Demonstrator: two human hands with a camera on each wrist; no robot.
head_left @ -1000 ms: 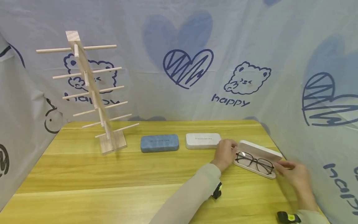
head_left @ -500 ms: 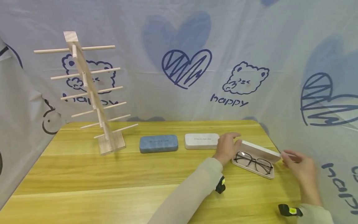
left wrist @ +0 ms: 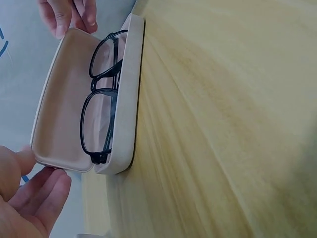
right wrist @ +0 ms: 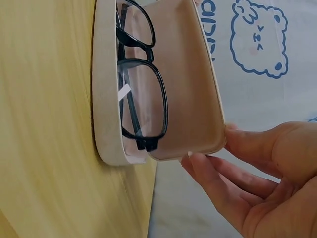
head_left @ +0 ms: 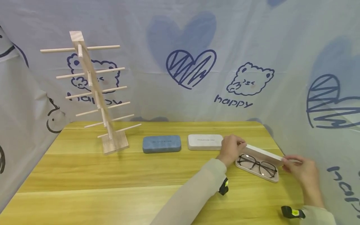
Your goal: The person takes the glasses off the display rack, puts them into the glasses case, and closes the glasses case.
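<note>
An opened pale glasses case [head_left: 270, 178] rests on the right part of the table, its lid [left wrist: 64, 114] raised along the back. Black-framed glasses [head_left: 256, 162] lie inside it with clear lenses, the temples folded behind them. My left hand [head_left: 229, 150] pinches the lid's left corner between thumb and fingers. At the opposite end, the thumb and fingertips of my right hand [head_left: 303, 170] grip the lid's right corner. Both wrist views show the pinkish lining and the glasses [right wrist: 161, 94] sitting partly above the case's rim.
A closed white glasses case [head_left: 204, 142] sits just left of my left hand. Beside it lies a closed blue case [head_left: 161, 144]. A wooden rack [head_left: 97, 90] with several dowel pegs stands at the table's left. Printed cloth [head_left: 191, 37] surrounds the wooden table [head_left: 112, 193].
My right hand has moved from the case's right end up to the lid's corner. My left hand has shifted onto the lid's left corner, and the lid leans slightly further forward.
</note>
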